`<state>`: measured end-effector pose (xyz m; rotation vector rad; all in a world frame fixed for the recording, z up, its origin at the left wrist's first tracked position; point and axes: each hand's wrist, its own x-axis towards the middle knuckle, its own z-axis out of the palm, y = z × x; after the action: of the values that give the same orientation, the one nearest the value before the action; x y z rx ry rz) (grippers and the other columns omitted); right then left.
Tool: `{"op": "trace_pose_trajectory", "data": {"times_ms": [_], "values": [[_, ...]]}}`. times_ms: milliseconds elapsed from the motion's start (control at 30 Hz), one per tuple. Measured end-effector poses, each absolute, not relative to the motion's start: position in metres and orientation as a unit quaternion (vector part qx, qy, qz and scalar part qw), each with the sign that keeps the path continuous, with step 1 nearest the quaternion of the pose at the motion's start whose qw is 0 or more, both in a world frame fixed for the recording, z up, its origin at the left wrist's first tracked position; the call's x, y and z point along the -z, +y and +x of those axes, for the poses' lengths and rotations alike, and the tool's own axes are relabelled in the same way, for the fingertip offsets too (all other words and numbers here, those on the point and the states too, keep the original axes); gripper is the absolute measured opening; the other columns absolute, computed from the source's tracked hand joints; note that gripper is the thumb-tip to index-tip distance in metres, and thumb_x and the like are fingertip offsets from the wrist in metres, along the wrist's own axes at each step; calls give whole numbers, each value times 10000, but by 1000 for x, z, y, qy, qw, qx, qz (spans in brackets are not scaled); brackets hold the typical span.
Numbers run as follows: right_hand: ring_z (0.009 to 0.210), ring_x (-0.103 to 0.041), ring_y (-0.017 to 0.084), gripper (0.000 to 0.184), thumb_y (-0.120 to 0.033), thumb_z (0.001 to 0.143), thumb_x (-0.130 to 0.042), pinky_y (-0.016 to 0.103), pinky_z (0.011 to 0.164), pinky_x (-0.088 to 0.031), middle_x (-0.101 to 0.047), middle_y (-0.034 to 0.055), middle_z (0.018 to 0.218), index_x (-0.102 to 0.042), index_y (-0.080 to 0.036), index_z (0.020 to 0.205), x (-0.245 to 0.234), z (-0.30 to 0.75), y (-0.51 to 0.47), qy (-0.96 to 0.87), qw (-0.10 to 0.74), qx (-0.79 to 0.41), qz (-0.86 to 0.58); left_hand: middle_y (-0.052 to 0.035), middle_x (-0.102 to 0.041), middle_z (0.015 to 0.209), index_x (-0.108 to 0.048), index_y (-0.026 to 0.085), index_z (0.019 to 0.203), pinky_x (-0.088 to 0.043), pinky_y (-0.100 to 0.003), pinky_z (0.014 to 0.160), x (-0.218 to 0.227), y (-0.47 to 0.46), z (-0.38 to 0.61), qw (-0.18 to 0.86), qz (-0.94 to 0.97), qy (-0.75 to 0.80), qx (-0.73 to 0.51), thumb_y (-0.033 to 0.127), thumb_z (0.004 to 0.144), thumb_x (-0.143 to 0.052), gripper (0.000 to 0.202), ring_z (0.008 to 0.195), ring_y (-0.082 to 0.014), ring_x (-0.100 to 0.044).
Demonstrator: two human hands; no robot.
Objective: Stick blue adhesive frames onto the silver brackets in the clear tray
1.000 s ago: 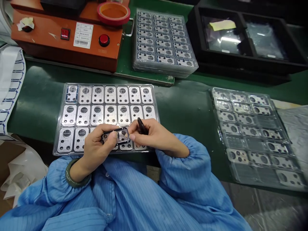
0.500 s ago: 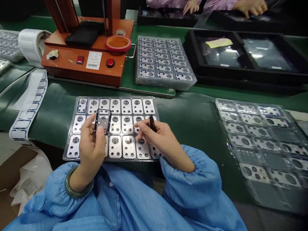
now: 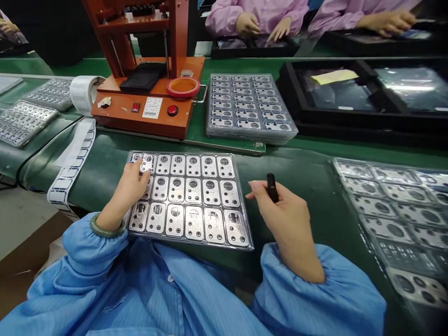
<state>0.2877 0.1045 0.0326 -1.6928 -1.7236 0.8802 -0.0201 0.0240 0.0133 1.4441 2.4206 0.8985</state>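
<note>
My left hand [image 3: 129, 185] reaches over the top-left corner of a clear plastic tray [image 3: 189, 247], its fingers gripping a silver metal plate [image 3: 147, 163] in the top row. The tray holds three rows of similar plates with round holes. My right hand [image 3: 282, 210] is off to the right of the tray, over the green mat. Its fingers pinch a short black tool [image 3: 272, 187]. The black-framed piece seen earlier is not visible now.
An orange machine [image 3: 143, 112] with a red button stands beyond the tray, beside a stack of filled trays [image 3: 250, 107]. Further filled trays [image 3: 388, 210] lie at right. A label strip [image 3: 72, 172] runs off a roll at left. Co-workers' hands [image 3: 259, 25] work across the bench.
The view has tilted up and shifted. My left hand has dropped from holding the black-framed piece up to the tray's top-left corner. My right hand has moved right, off the tray.
</note>
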Motion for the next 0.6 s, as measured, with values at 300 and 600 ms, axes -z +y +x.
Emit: {"op": "trace_pose_trajectory", "data": {"times_ms": [300,600], "values": [[800,-615,266,434,-558,812,-520,377,735,-436,-690,91,900,-652,-218,1047,-19,293,107,-620,241,-222,-713,-104,-467,1424,-528,187,1284,-532,-427,872,-28,19,7,68,553,828,-55,334,963,-338,400,1118,-302,-602],[1128,-541,374,680,-650,784,-362,493,858,-452,-626,212,1123,-640,-123,1111,-2,299,118,-693,233,-148,-666,-96,-634,1119,-529,240,1122,-499,-416,937,-73,-46,33,193,661,577,-440,414,974,-306,320,1085,-233,-603]]}}
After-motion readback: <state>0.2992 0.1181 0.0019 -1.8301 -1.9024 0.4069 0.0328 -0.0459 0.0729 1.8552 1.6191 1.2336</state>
